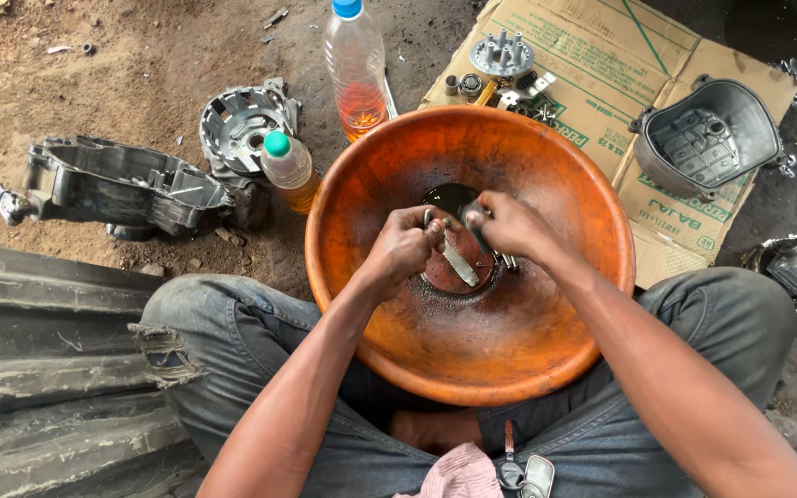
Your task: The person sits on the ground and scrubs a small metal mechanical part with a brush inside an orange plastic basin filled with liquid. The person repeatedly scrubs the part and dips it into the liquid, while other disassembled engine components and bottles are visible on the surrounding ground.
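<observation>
A large orange basin (pixel 565 194) sits between my knees, with a little dark liquid (pixel 449 195) pooled at its bottom. Over the middle of it my left hand (pixel 406 247) grips a small flat metal part (pixel 459 261) that slants down to the right. My right hand (pixel 509 226) is closed around a small metal piece and touches the same part from the other side. What the right fingers pinch is mostly hidden.
Left of the basin lie a grey engine casing (pixel 113 184), a round metal housing (pixel 242 124) and two plastic bottles (pixel 288 168) (pixel 355 69) with orange liquid. Flattened cardboard (pixel 601 65) at the back right carries a gear part (pixel 502 55) and a grey cover (pixel 707 134). Keys (pixel 520 472) lie in my lap.
</observation>
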